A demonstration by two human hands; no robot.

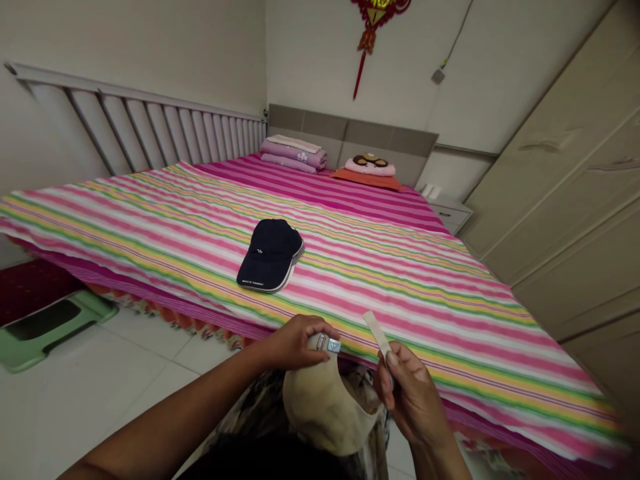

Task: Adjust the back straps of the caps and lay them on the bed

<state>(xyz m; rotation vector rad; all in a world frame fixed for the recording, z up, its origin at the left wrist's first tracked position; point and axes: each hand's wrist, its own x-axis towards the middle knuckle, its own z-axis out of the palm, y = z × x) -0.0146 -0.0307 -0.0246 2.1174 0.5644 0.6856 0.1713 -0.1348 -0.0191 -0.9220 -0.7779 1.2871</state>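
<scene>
Low in front of me, by the bed's near edge, hangs a beige cap [325,410] with its back opening toward the bed. My left hand [295,343] is closed on the side of the opening that carries a metal buckle [334,345]. Between thumb and fingers, my right hand [407,387] pinches the cap's loose strap [376,330], whose free end sticks up. Strap and buckle are apart. Farther in, a navy baseball cap [273,250] with a white-edged brim rests on the striped bedspread [400,267].
Folded purple bedding [295,155] and a pink folded item [370,167] lie near the headboard [320,123]. A green stool [65,327] stands on the tiled floor at left. A white rail [150,127] borders the bed; a wardrobe [560,200] stands at right.
</scene>
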